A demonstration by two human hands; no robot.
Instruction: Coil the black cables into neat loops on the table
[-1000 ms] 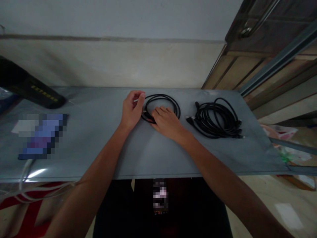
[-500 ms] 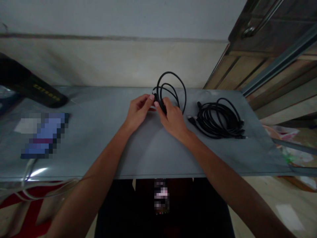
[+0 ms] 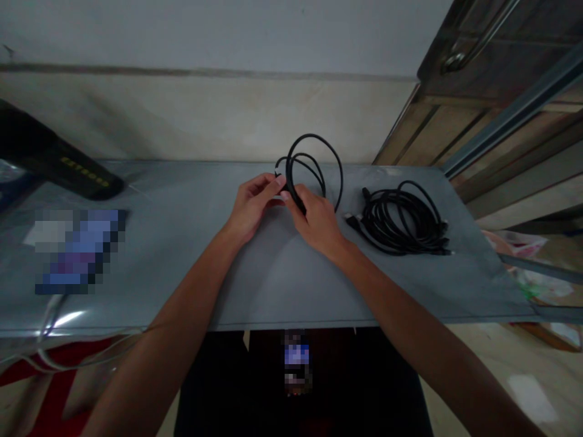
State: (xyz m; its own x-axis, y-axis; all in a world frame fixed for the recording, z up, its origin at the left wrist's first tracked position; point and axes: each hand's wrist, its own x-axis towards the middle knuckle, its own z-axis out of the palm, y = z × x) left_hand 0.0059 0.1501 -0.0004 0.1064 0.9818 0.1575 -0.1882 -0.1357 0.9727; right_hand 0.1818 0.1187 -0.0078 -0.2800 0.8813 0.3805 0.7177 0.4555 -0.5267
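Observation:
Both hands meet over the middle of the grey table (image 3: 291, 285), working on a black cable (image 3: 340, 167) bent into loose loops. With thumb and fingers, my left hand (image 3: 252, 203) pinches one end of it; the tip is mostly hidden by the fingers. My right hand (image 3: 316, 218) is closed around the bundled loops, which rise above and behind it toward the wall. A short distance to the right lies a pile of coiled black cables (image 3: 405, 221), with several plug ends sticking out, touched by neither hand.
At the left are a dark cylindrical object (image 3: 59, 158) with yellow lettering and a blurred phone-like device (image 3: 84, 249) with a pale cord (image 3: 45, 328). A wall (image 3: 228, 115) rises behind the table. Metal frame bars (image 3: 514, 109) and plastic bags (image 3: 542, 279) stand at the right.
The cable end in my left hand has shifted slightly left and is more covered by the fingers. The loops in my right hand have barely moved. The coiled pile stays put.

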